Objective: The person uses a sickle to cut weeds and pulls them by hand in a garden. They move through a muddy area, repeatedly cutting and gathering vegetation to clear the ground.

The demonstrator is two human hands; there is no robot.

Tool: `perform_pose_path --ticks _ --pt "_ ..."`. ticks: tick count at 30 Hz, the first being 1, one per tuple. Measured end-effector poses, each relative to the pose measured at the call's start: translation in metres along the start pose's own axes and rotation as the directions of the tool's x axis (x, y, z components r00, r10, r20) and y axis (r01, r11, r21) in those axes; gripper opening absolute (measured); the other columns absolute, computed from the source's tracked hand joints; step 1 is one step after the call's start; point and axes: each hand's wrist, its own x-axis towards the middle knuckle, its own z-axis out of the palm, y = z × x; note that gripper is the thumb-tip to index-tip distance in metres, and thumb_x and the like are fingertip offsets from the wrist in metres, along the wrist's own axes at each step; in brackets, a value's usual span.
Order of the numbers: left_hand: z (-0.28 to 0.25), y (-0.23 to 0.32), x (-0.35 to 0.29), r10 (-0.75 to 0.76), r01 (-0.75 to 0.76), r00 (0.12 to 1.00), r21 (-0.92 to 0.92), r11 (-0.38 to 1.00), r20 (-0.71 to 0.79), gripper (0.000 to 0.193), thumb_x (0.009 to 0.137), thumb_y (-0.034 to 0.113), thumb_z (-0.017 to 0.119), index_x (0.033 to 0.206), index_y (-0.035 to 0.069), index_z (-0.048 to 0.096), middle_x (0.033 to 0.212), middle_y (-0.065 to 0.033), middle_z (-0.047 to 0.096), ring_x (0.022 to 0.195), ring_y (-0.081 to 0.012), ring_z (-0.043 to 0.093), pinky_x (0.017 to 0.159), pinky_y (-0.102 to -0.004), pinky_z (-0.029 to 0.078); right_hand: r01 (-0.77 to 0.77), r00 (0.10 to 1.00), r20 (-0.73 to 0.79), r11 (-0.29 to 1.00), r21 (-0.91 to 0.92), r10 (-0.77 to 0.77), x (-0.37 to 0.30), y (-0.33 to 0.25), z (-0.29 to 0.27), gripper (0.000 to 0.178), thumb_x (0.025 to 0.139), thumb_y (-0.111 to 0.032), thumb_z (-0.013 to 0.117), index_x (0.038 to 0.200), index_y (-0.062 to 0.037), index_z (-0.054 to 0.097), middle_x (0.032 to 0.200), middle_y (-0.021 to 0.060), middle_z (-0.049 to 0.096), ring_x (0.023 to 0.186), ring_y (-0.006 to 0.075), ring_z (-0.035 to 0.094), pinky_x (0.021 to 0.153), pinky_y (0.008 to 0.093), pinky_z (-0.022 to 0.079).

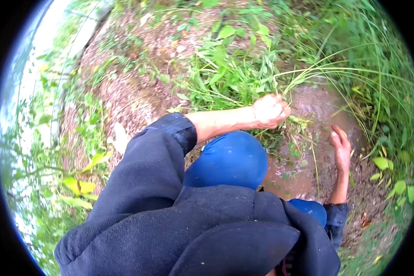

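Note:
My left hand (270, 112) is closed in a fist round a bunch of long grass (303, 76). The blades fan out from the fist to the upper right, and short pale root ends (300, 121) stick out below it. Beside that forearm lies a heap of pulled green weeds (234, 78). My right hand (340, 145) hangs low over wet mud to the right, apart from the grass. Its fingers are loosely bent and slightly apart, with nothing seen in them. Loose wet plant bits (294, 149) lie on the mud between my hands.
Muddy water (285, 179) stands by my blue-covered knees (227, 161). Dense tall grass (377, 60) grows along the right and far right. Brown soil (129, 92) with scattered sprouts spreads to the left, and leafy plants (80, 186) stand at the left edge.

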Motion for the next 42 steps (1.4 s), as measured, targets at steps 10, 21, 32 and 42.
perform_pose_path --ticks 10,21,32,42 --pt "-0.254 -0.057 -0.113 -0.350 0.337 0.928 0.678 0.653 -0.125 0.051 0.049 0.013 0.069 0.094 0.013 0.046 0.092 -0.0058 0.054 0.081 -0.0235 0.053 0.064 -0.0322 0.048 -0.137 0.985 0.124 0.977 0.164 0.117 0.014 0.019 0.027 0.028 0.080 -0.017 0.045 0.102 -0.0020 0.052 0.077 0.0028 0.054 0.062 0.0067 0.048 0.056 0.0203 0.042" --pt "-0.475 -0.071 -0.287 -0.686 0.135 -0.156 0.672 -0.728 -0.711 0.041 0.081 0.018 0.037 0.122 0.017 0.033 0.118 -0.0093 0.042 0.102 -0.0265 0.045 0.083 -0.0361 0.037 -0.188 0.979 0.094 0.979 0.082 0.180 0.013 0.039 0.021 0.027 0.079 -0.017 0.045 0.100 -0.0023 0.052 0.076 0.0033 0.056 0.060 0.0082 0.051 0.054 0.0206 0.042" --pt "-0.105 -0.149 -0.167 -0.970 0.877 0.233 0.415 0.241 0.070 0.035 0.073 0.040 0.048 0.091 0.011 0.058 0.078 -0.0155 0.058 0.077 -0.0259 0.057 0.065 -0.0362 0.047 -0.036 0.989 0.134 0.989 -0.143 0.055 0.004 0.017 0.024 0.027 0.077 -0.017 0.045 0.097 -0.0007 0.054 0.079 0.0070 0.056 0.063 0.0105 0.052 0.061 0.0241 0.045" --pt "-0.033 -0.126 -0.119 -0.958 0.949 0.260 -0.154 0.277 -0.118 0.033 0.073 0.025 0.048 0.086 -0.006 0.047 0.062 -0.0124 0.053 0.052 -0.0241 0.055 0.041 -0.0374 0.044 -0.119 0.987 0.109 0.993 0.022 0.116 -0.003 0.032 0.022 0.023 0.078 -0.015 0.044 0.094 -0.0009 0.054 0.074 0.0072 0.058 0.059 0.0111 0.054 0.052 0.0227 0.044"
